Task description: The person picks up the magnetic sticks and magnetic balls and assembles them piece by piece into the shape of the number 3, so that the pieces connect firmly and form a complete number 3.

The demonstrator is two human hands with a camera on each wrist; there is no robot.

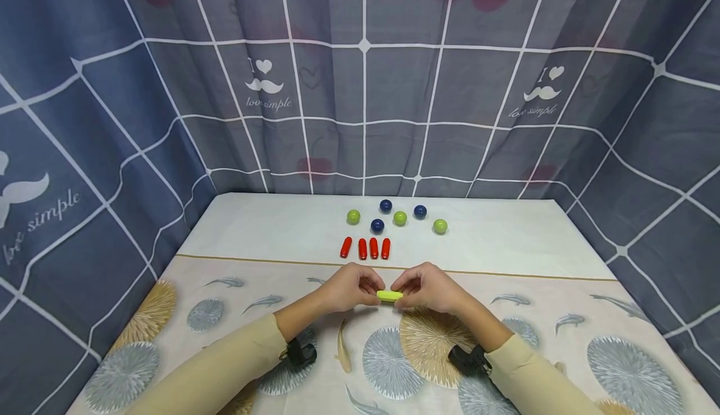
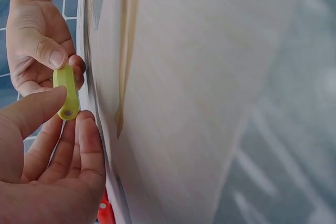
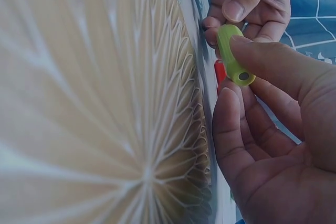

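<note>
Between both hands is a short yellow-green magnetic stick (image 1: 389, 295), ribbed along its length, with a small round disc showing at its end. My left hand (image 1: 355, 287) pinches one end of this stick (image 2: 64, 80) with thumb and fingertips. From the other side my right hand (image 1: 426, 287) pinches the opposite end, thumb on the face of the stick (image 3: 227, 43). Both hands are over the patterned cloth, close to its far edge. Just beyond them lie several red sticks (image 1: 362, 249) in a loose row.
Behind the red sticks are dark blue balls (image 1: 377, 226) and green balls (image 1: 400, 218) on the white tabletop (image 1: 270, 227). The cloth (image 1: 315, 365), printed with fish and round fans, covers the near part. A grey-blue checked curtain (image 1: 394, 84) encloses the back and sides.
</note>
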